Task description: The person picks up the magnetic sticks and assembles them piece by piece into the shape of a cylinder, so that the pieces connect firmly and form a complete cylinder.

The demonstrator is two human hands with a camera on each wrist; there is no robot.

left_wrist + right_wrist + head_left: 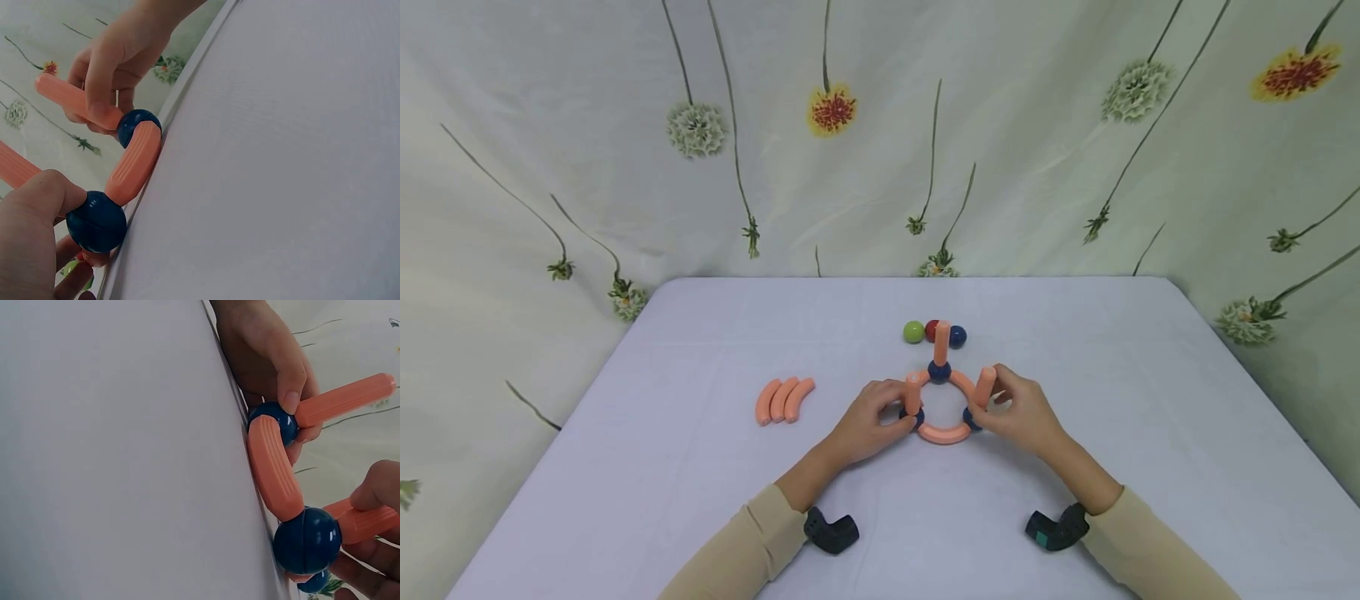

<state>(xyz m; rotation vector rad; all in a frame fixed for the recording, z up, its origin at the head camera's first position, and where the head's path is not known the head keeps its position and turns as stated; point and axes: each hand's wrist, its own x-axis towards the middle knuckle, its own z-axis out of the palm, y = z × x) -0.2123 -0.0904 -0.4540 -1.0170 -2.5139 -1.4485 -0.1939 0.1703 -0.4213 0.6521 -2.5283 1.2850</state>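
Observation:
A ring of curved orange rods (944, 435) joined by three dark blue balls (938, 372) lies on the table. From each ball a straight orange rod stands up; the rear rod (942, 343) is untouched. At the ring's left, my left hand (874, 417) grips the left ball (97, 222), its thumb at the foot of the left upright rod (912, 396). My right hand (1026, 412) pinches the right upright rod (985, 387) low down, just above the right ball (307, 540). That rod leans slightly rightward in the head view.
Three curved orange rods (785, 400) lie side by side to the left. Behind the ring sit a green ball (913, 332), a red ball (932, 331) and a loose blue ball (957, 337). A flower-printed cloth (1015, 150) hangs behind the white table (647, 467).

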